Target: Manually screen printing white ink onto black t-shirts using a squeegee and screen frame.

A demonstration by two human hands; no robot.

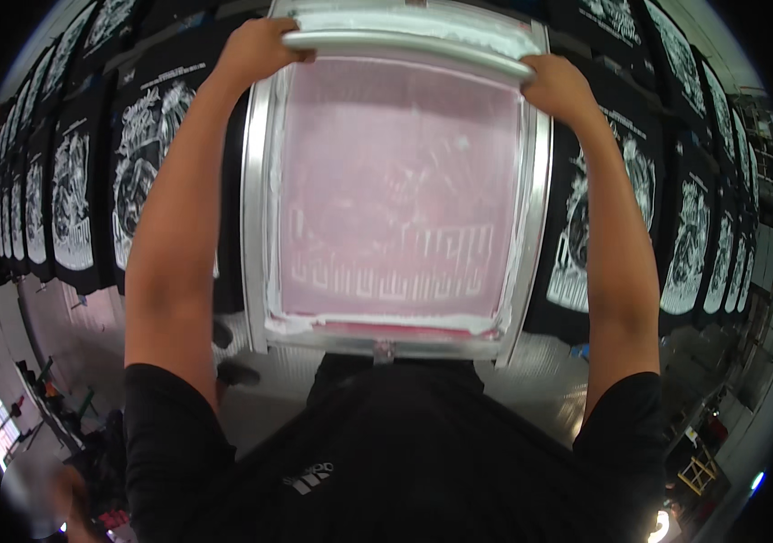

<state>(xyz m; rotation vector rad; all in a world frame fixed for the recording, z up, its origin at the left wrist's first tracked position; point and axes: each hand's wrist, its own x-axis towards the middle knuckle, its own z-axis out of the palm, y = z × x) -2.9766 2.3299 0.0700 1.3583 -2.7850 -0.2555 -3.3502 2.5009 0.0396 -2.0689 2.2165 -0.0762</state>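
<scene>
Both my arms reach forward over a screen-printing frame (257,208) with metal edges and a pinkish mesh (377,136). A faint printed design shows through the lower half of the mesh. My left hand (262,52) is closed round the left end of a long pale squeegee (409,45), and my right hand (562,88) grips its right end. The squeegee lies across the far end of the screen, slightly lower on the right. Thick white ink (432,22) is spread just beyond it, and more white ink lines the mesh's sides and near edge. The squeegee's lower edge is hard to make out.
Black T-shirts with white prints lie in rows to the left (156,136) and right (567,226) of the frame. My body stands close to the frame's near edge. Another person (42,493), blurred, is at the lower left.
</scene>
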